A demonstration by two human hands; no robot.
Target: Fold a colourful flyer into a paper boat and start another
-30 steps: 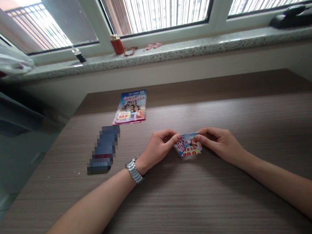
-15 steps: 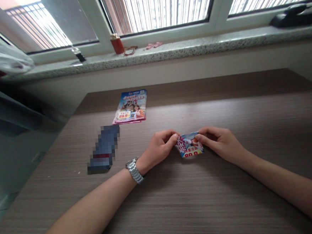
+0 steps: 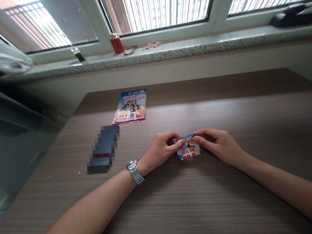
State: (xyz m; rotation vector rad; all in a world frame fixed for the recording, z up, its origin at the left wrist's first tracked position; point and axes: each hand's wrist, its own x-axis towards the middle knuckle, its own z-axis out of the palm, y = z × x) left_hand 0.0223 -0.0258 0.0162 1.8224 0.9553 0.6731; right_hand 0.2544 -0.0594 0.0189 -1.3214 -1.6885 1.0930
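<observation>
Between my two hands is a small folded flyer (image 3: 189,151), printed in blue, red and white with red numerals along its lower edge. My left hand (image 3: 164,145) pinches its left side, the thumb lying across the printed face. At the upper right corner, the thumb and fingers of my right hand (image 3: 213,140) grip the paper. Fingers behind the flyer are hidden. It is held just over the brown wooden table (image 3: 204,199). A silver watch (image 3: 135,171) is on my left wrist.
A stack of colourful flyers (image 3: 130,106) lies at the table's back left. Nearer is a dark blue, pixelated oblong object (image 3: 104,149). On the stone windowsill (image 3: 194,47) stand a red container (image 3: 116,44), a small black-and-clear item (image 3: 78,54) and a black device (image 3: 294,16).
My left thumb has slid further right across the flyer's face. The flyer and my right hand have shifted slightly left, and the flyer sits a little lower.
</observation>
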